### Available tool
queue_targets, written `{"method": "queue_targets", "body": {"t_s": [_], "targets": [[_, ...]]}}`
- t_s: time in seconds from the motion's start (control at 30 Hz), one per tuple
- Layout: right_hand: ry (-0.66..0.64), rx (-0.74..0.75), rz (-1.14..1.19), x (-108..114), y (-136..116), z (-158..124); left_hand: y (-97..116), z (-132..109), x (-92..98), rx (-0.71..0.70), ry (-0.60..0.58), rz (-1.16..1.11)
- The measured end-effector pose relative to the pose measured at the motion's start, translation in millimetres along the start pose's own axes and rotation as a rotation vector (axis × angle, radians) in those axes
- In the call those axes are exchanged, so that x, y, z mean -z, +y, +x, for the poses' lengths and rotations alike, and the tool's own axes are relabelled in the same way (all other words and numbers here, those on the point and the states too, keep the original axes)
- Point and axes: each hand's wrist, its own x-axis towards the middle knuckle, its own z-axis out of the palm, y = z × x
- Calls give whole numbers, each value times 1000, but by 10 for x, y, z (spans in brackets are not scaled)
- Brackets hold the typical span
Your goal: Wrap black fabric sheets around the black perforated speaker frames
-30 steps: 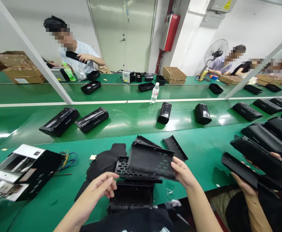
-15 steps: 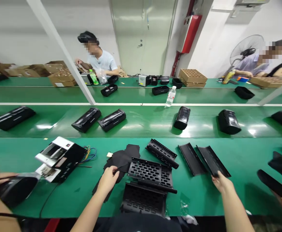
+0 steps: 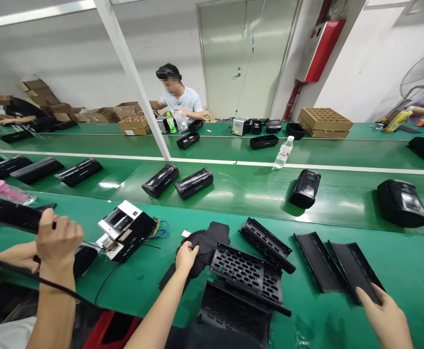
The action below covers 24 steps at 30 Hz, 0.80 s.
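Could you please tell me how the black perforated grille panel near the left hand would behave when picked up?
The black perforated grille panel looks stiff, holding its flat shape; its many holes suggest it is light for its size.

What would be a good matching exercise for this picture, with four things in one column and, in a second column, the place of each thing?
Column 1
1. Left hand
2. Right hand
3. Clear plastic water bottle
4. Red wall box

Column 2
A. On the wall, to the right of the door
B. On the soft black sheets
C. Touching the lower end of a flat black panel
D. Standing on the green bench, beyond the black panels

Right pairs: 1-B, 2-C, 3-D, 4-A
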Motion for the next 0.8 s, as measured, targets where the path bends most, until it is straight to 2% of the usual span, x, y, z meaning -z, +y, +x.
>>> {"method": "queue_targets", "body": {"t_s": [0.07, 0.13, 0.23, 0.3, 0.4, 0.53, 0.7, 0.8], "targets": [[-103, -10, 41, -44, -275, -321, 75, -33, 43, -13, -23, -135], [-231, 153, 224, -155, -560, -699, 193, -117, 104, -28, -72, -276], [-457, 355, 317, -410, -987, -1269, 437, -353, 203, -60, -176, -433], [-616, 557, 356, -604, -1246, -1594, 617, -564, 252, -83, -279, -523], [-699, 741, 364, -858, -1517, -1922, 841, -873, 294, -100, -476, -645], [-708, 849, 308, -981, -1610, -2044, 966, -1091, 317, -70, -574, -716], [-784, 967, 283, -846, -1555, -1976, 950, -1113, 307, -21, -661, -764], [-746, 987, 235, -784, -1527, -1939, 939, -1103, 293, -27, -687, -779]]}}
